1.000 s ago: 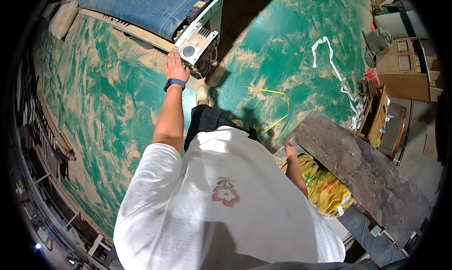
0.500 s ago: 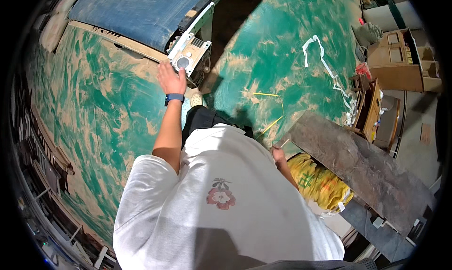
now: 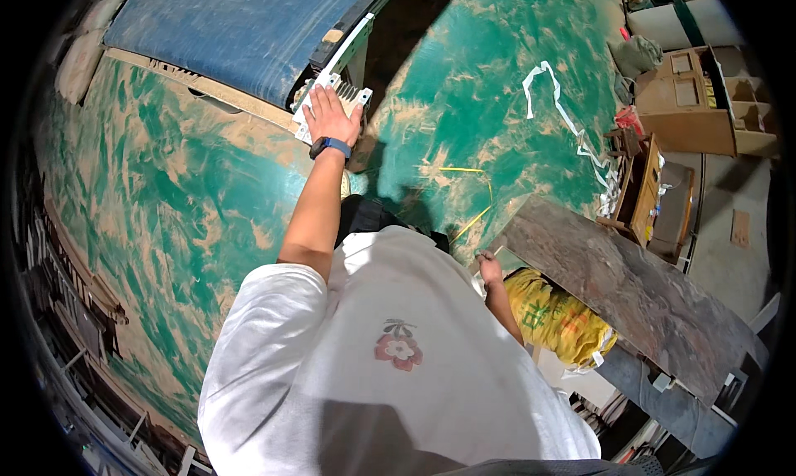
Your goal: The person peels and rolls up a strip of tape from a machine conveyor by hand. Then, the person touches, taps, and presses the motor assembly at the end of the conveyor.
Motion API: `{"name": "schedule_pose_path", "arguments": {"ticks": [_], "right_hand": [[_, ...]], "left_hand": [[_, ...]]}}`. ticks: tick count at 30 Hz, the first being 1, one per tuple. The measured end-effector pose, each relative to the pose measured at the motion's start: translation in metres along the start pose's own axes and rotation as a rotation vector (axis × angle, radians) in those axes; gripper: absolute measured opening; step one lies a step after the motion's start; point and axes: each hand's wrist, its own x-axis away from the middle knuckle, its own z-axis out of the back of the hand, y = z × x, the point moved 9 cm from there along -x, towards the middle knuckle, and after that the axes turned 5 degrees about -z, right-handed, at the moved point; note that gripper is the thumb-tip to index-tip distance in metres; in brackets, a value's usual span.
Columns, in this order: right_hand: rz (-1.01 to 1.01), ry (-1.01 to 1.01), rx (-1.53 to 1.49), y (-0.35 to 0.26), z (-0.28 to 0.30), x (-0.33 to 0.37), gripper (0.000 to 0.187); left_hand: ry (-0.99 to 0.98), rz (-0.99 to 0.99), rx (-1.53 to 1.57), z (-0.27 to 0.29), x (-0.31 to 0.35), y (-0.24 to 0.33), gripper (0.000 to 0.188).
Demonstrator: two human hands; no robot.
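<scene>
My left hand (image 3: pixel 333 118) lies flat with fingers spread on the pale metal end plate (image 3: pixel 358 99) at the corner of a belt machine. The hand covers much of that plate. A wide blue belt (image 3: pixel 232 32) stretches away behind it. Low at my side, my right hand (image 3: pixel 489 267) has its fingers curled; what they hold, if anything, is hidden. That hand is beside the near left corner of a brown, stone-patterned slab (image 3: pixel 613 289). Just below it, a yellow sack (image 3: pixel 551 318) is partly under the slab.
Dust streaks the green floor (image 3: pixel 240 169). A bent yellow strip (image 3: pixel 474 219) and a long white ribbon (image 3: pixel 555 99) lie on it. To the right stand wooden cabinet pieces (image 3: pixel 684 103) and an open wooden box (image 3: pixel 643 190). A pale sack (image 3: pixel 87 49) is at the far left.
My left hand has moved right and slightly up, from the plate's left edge onto its top, covering the round dark knob. My right hand has hardly moved.
</scene>
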Motion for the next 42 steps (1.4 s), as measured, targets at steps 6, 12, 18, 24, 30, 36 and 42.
{"name": "schedule_pose_path", "arguments": {"ticks": [6,12,18,24,30,36,42], "right_hand": [[-0.021,0.031,-0.097,-0.022,-0.001,0.002,0.038],[-0.008,-0.035,-0.01,0.006,-0.003,-0.015,0.037],[-0.083,-0.071,0.089,0.004,-0.002,-0.03,0.039],[-0.075,-0.065,0.025,-0.043,-0.025,-0.021,0.045],[-0.018,-0.011,0.016,-0.055,-0.079,0.021,0.045],[-0.156,-0.097,0.069,-0.068,-0.149,0.078,0.047],[-0.023,0.044,0.166,-0.151,-0.164,0.125,0.046]], "left_hand": [[0.041,-0.082,0.02,-0.008,-0.034,0.016,0.077],[-0.117,-0.576,0.0,-0.009,-0.012,0.058,0.066],[0.076,-0.646,0.196,0.04,0.059,0.035,0.052],[0.387,-0.015,0.322,0.064,0.078,-0.157,0.027],[-0.064,-0.018,0.193,-0.03,-0.029,-0.264,0.024],[-0.451,-0.383,0.061,-0.111,-0.079,-0.225,0.03],[-0.316,-0.311,0.079,-0.106,-0.061,-0.197,0.044]]}}
